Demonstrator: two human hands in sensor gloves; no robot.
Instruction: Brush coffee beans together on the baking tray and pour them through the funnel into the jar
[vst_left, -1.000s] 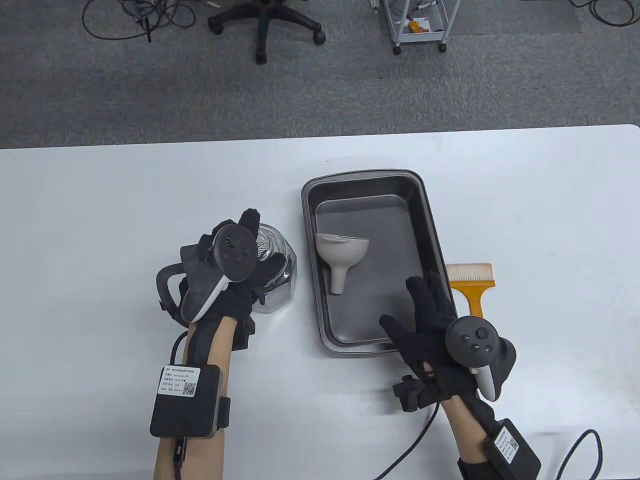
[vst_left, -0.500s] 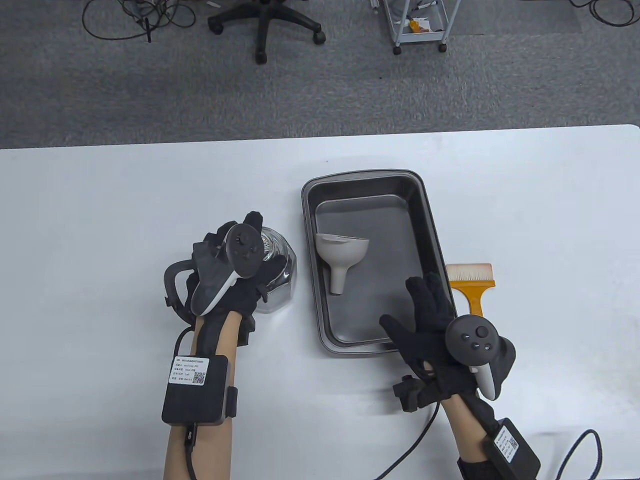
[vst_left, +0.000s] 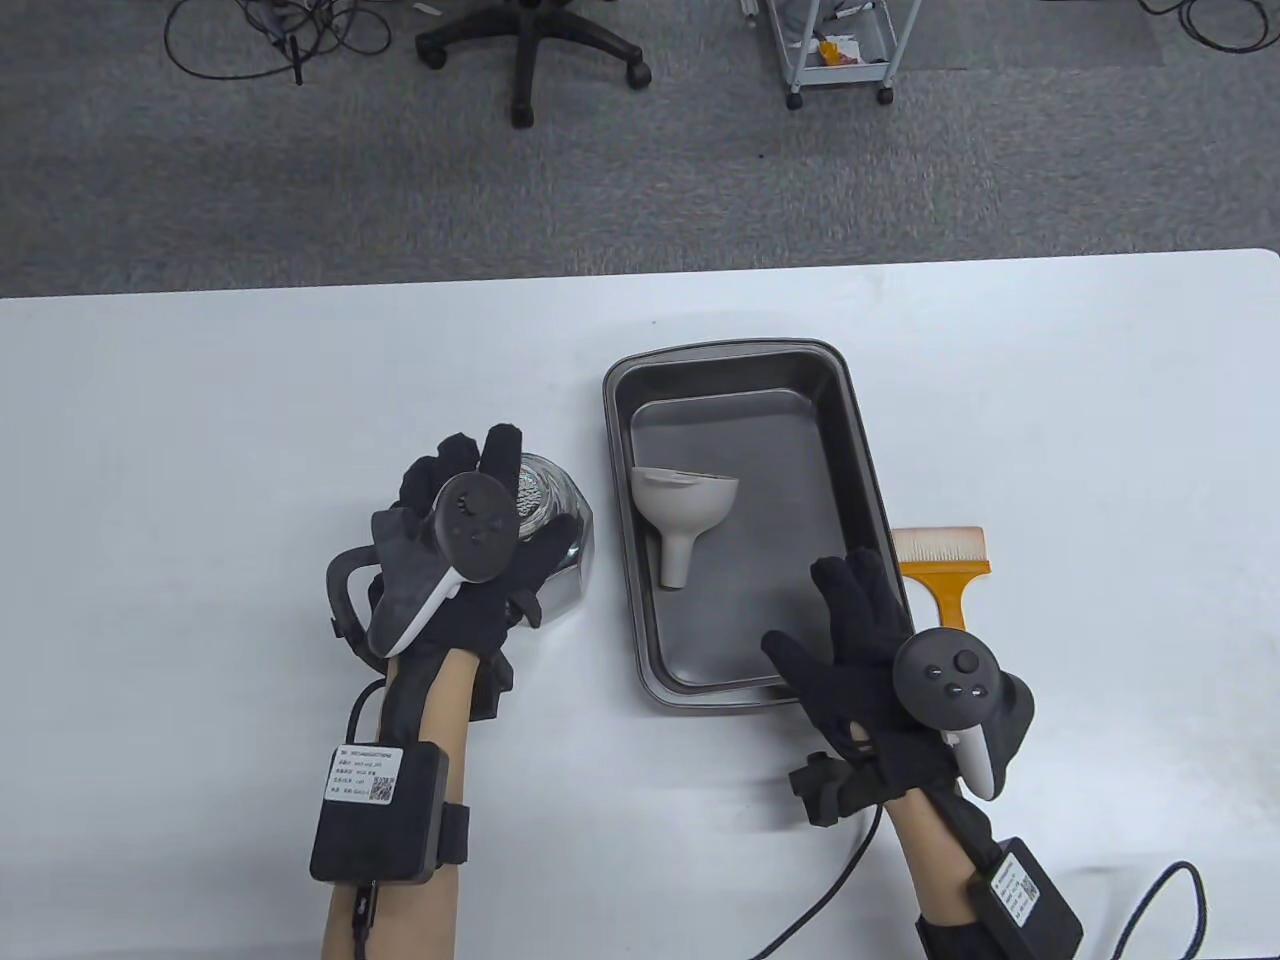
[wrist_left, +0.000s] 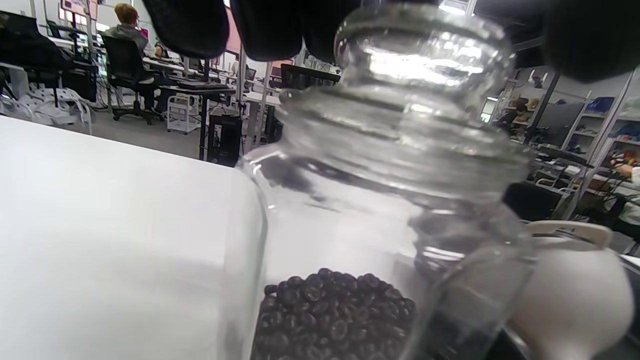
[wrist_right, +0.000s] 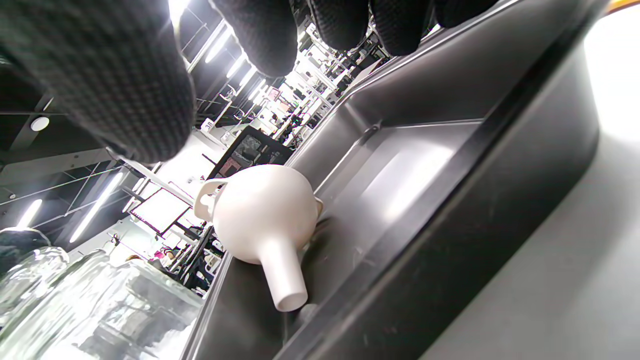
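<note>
The coffee beans (wrist_left: 335, 320) sit in the bottom of the glass jar (vst_left: 550, 545), which stands on the bench (vst_left: 200, 420) just left of the baking tray (vst_left: 860, 470). The tray floor shows no beans, and the pale funnel (vst_left: 685, 510) lies on its side inside it, spout toward the person. The pouring looks done, and what remains is closing up.

Over the last second the left hand (vst_left: 470, 550) has shifted a little above the jar, its fingers (vst_left: 500, 445) spreading over the glass lid (wrist_left: 425, 60). From the left wrist view the lid seems seated on the mouth, though glare makes that hard to confirm. Whether those fingers grip the lid or merely hover I cannot tell; I judge the hand is letting go or settling the lid.

The right hand (vst_left: 880, 690) has barely moved: fingers straight and relaxed, resting at the tray's near right corner, holding nothing. The brush (vst_left: 945, 565) lies on the bench beside the tray, untouched.
</note>
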